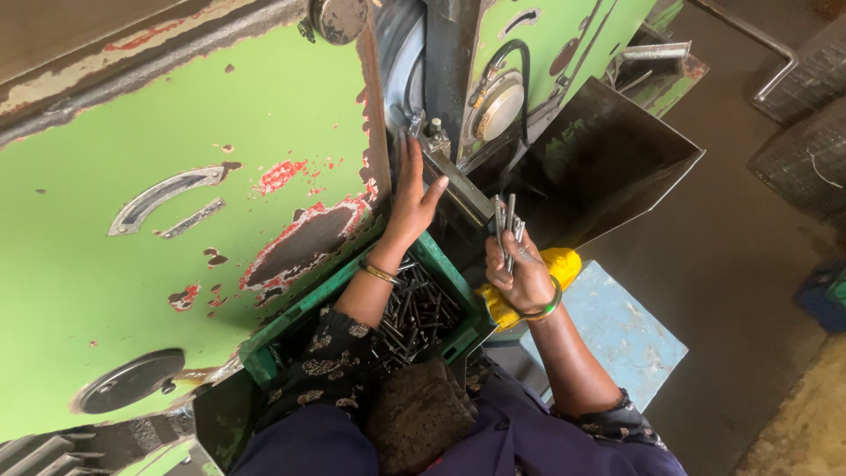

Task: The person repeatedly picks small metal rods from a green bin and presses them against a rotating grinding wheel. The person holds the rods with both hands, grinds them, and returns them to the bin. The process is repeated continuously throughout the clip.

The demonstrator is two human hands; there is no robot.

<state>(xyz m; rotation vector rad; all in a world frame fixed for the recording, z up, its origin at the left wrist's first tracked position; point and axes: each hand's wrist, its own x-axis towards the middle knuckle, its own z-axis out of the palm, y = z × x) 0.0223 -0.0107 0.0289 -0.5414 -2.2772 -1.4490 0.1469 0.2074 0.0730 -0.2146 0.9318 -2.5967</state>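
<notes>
Right hand [522,275], frame centre: fingers closed around bundle of thin grey metal rods [508,227], long axes upright; left hand [412,201], fingers extended flat, nearer grey steel machine slot [454,172] just upper left

curved metal nameplate [163,197] and small straight plate [192,218], green machine panel [106,264]

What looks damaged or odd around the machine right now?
The green metal machine panel is badly chipped, red undercoat and bare dark patches showing near the left hand. The right hand grips a bundle of metal rods; more lie jumbled in the green plastic crate.
</notes>
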